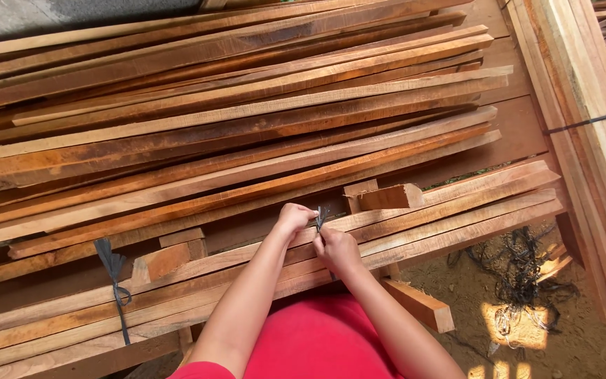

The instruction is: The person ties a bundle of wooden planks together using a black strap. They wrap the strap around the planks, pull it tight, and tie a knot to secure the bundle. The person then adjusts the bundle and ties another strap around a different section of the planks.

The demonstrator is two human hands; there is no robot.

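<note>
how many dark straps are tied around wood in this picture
3: one strap on the near slats at left, one pinched between both hands at centre, one round the right bundle. Others may be hidden.

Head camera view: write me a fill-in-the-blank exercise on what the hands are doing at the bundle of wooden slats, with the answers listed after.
1. The left hand and the right hand both pinch a dark ____ above the near bundle of slats.
2. A second dark strap is already tied around the same bundle, to the person's ____.
3. A short wooden block lies just beyond the hands, on the ____ side.
4. The person's shirt is ____.

Missing words: strap; left; right; red
</note>
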